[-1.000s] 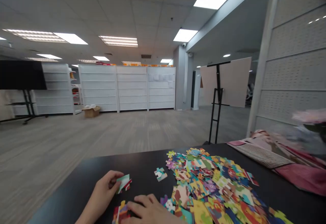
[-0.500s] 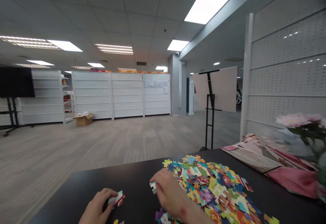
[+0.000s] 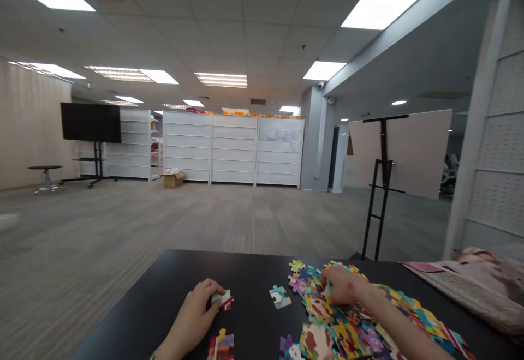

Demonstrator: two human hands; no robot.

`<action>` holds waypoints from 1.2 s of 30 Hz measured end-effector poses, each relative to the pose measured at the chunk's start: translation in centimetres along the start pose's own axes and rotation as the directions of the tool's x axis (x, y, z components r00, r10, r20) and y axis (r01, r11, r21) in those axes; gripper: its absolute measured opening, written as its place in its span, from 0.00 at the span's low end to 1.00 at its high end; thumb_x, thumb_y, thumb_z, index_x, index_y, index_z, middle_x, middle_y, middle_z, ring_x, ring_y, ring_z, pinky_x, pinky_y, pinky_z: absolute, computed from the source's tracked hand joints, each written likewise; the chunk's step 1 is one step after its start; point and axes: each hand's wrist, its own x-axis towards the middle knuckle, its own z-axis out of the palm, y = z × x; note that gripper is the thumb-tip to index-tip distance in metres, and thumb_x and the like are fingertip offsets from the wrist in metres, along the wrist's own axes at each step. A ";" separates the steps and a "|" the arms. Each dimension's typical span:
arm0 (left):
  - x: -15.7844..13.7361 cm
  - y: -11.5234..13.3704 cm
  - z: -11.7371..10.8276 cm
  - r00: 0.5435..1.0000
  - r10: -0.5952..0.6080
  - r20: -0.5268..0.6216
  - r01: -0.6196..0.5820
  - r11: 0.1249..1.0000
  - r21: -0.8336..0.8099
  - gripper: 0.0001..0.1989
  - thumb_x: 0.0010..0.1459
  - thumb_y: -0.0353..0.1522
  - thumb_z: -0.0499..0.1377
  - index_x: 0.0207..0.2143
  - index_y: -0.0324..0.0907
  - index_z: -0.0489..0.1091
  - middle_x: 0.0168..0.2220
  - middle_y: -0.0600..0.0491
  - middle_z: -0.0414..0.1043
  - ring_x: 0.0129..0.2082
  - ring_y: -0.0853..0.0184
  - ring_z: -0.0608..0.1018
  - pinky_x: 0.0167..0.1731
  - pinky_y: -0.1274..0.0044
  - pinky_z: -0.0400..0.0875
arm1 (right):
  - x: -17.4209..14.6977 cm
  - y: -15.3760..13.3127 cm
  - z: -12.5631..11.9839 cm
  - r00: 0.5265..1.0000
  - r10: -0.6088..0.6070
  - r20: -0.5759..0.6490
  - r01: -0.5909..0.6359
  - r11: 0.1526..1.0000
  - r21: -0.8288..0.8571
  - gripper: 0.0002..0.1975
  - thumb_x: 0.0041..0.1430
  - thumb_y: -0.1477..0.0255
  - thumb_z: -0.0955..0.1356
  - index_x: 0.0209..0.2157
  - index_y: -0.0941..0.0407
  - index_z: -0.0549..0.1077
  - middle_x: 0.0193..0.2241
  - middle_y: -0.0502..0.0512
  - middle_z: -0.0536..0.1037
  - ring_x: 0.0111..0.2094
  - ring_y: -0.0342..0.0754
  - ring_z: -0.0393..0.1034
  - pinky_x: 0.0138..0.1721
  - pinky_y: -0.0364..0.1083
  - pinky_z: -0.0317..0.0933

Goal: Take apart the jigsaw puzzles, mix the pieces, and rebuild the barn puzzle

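Observation:
My left hand (image 3: 197, 312) rests on the black table with thumb and fingers closed on a teal, white and red puzzle piece (image 3: 224, 299). Below it lies an orange and purple puzzle piece (image 3: 221, 343). A pale teal and white puzzle piece (image 3: 280, 297) lies alone between my hands. My right hand (image 3: 343, 286) reaches into the far side of a heap of colourful puzzle pieces (image 3: 347, 338). Its fingers are bent down together among the pieces, and what they pinch is hidden.
Pink and patterned cloth (image 3: 470, 289) lies on the table's right side. Behind the black table (image 3: 176, 273) stands an easel with a board (image 3: 417, 153). White shelving (image 3: 233, 150), a cardboard box (image 3: 173, 179) and a screen on a stand (image 3: 90, 123) are farther off.
My right hand has let go of the pale teal puzzle piece, which now lies on the table, and has moved right into the heap. The view has turned left. My left hand keeps its piece.

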 end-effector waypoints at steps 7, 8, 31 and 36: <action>0.1 -0.6 -0.4 0.994 -0.043 -0.105 0.038 0.998 -0.042 0.16 0.57 0.25 0.47 0.40 0.43 0.73 0.43 0.49 0.76 0.46 0.62 0.76 0.50 0.72 0.67 | 1.0 -2.1 -2.5 0.990 -0.105 -0.092 0.127 0.950 0.284 0.08 0.38 0.74 0.69 0.26 0.54 0.74 0.25 0.49 0.72 0.32 0.50 0.68 0.37 0.47 0.60; 0.0 -0.6 -0.5 0.994 -0.047 -0.103 0.043 0.998 -0.040 0.16 0.57 0.26 0.48 0.41 0.43 0.73 0.43 0.49 0.76 0.46 0.62 0.76 0.50 0.72 0.67 | 0.9 -3.3 -2.3 0.985 -0.129 -0.119 0.162 0.925 0.344 0.12 0.40 0.72 0.69 0.32 0.54 0.76 0.28 0.50 0.74 0.34 0.51 0.68 0.39 0.47 0.60; -1.3 4.6 0.7 0.999 -0.036 -0.005 0.036 0.998 -0.045 0.13 0.59 0.33 0.59 0.47 0.49 0.75 0.46 0.53 0.77 0.47 0.61 0.75 0.51 0.72 0.66 | -0.5 -15.5 10.3 0.990 -0.138 -0.029 0.090 0.461 0.883 0.23 0.52 0.50 0.68 0.40 0.53 0.69 0.27 0.48 0.75 0.31 0.50 0.77 0.31 0.48 0.72; -1.1 4.7 1.1 0.997 -0.076 0.015 0.076 0.997 -0.010 0.18 0.58 0.30 0.58 0.51 0.49 0.73 0.46 0.54 0.78 0.48 0.62 0.76 0.52 0.72 0.66 | -0.9 -15.4 10.0 0.980 -0.110 -0.166 0.194 0.719 0.667 0.13 0.55 0.57 0.66 0.30 0.53 0.68 0.24 0.51 0.74 0.30 0.51 0.73 0.31 0.47 0.64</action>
